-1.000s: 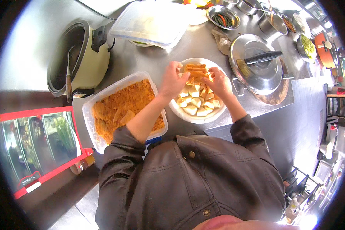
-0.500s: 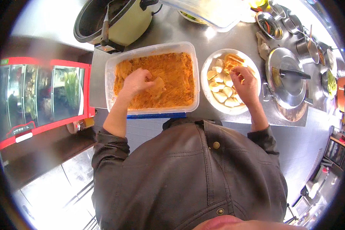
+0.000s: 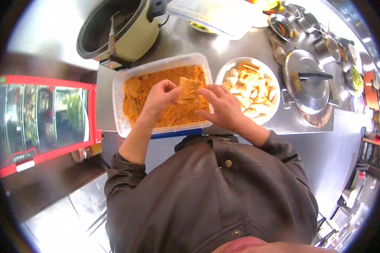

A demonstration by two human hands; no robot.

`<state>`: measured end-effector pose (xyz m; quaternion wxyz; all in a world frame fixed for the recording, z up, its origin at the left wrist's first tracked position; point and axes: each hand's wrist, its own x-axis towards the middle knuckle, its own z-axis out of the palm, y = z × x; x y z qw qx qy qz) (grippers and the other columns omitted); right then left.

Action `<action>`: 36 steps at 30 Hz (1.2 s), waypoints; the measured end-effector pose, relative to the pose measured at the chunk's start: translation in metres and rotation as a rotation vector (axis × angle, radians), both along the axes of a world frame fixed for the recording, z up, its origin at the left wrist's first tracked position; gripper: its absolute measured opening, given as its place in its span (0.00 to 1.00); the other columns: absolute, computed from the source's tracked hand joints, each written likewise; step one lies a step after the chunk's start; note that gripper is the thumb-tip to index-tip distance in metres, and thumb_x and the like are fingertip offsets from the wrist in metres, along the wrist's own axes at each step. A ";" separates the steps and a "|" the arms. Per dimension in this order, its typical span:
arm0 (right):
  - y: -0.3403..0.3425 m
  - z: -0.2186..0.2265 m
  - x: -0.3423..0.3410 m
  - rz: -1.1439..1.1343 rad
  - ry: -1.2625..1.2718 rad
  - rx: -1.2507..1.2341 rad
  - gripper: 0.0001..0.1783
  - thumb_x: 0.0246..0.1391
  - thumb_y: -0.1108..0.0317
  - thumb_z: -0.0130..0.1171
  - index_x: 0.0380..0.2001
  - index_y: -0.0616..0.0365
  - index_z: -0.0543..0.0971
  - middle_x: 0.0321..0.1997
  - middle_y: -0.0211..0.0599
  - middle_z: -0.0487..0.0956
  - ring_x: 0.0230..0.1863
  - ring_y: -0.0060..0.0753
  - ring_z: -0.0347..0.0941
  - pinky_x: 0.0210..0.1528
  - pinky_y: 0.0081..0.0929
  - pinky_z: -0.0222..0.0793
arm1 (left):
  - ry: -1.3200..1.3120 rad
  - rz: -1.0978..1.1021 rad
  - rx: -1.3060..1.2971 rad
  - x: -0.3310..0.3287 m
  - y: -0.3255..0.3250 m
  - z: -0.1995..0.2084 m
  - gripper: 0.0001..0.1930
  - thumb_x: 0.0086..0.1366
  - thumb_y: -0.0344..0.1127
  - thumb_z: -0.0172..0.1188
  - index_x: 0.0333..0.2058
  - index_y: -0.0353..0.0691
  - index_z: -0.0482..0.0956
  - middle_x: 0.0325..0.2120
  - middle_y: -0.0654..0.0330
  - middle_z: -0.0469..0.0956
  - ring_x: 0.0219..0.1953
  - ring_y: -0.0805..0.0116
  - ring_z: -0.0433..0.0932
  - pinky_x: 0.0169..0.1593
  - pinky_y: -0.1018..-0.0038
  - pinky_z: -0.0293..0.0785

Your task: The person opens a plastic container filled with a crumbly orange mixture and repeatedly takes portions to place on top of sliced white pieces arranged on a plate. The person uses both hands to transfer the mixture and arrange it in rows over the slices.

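Both hands grasp one crumb-coated piece (image 3: 189, 87) over the crumb tub (image 3: 119, 90), left hand (image 3: 160, 98) at its left edge, right hand (image 3: 219, 106) at its right.

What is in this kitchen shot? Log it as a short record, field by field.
left hand: pinching a crumb-coated piece
right hand: fingers on the same piece
below hands: clear plastic tub of orange crumbs
right of tub: white bowl of pale pieces
further right: lidded steel pot
behind tub: open rice cooker
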<state>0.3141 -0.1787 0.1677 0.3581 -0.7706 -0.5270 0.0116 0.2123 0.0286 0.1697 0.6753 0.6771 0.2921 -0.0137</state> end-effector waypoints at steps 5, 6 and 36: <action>-0.028 -0.013 0.015 -0.168 -0.094 0.003 0.19 0.44 0.67 0.62 0.43 0.50 0.75 0.42 0.36 0.75 0.43 0.41 0.73 0.39 0.34 0.72 | -0.104 -0.041 -0.205 0.049 -0.060 -0.003 0.08 0.62 0.36 0.59 0.32 0.37 0.73 0.27 0.63 0.75 0.29 0.77 0.74 0.33 0.80 0.73; -0.042 -0.024 0.022 -0.228 -0.088 0.047 0.18 0.45 0.69 0.61 0.42 0.50 0.76 0.40 0.36 0.76 0.41 0.40 0.73 0.39 0.34 0.72 | -0.106 -0.055 -0.278 0.061 -0.069 0.001 0.09 0.62 0.36 0.59 0.33 0.36 0.73 0.28 0.62 0.75 0.30 0.77 0.75 0.34 0.80 0.73; -0.105 -0.117 0.103 -0.697 0.634 -0.012 0.13 0.53 0.64 0.59 0.24 0.65 0.76 0.18 0.32 0.75 0.21 0.21 0.69 0.24 0.22 0.65 | 0.033 -0.447 0.685 0.172 -0.122 -0.073 0.13 0.55 0.40 0.57 0.28 0.33 0.78 0.26 0.48 0.79 0.32 0.52 0.78 0.37 0.63 0.72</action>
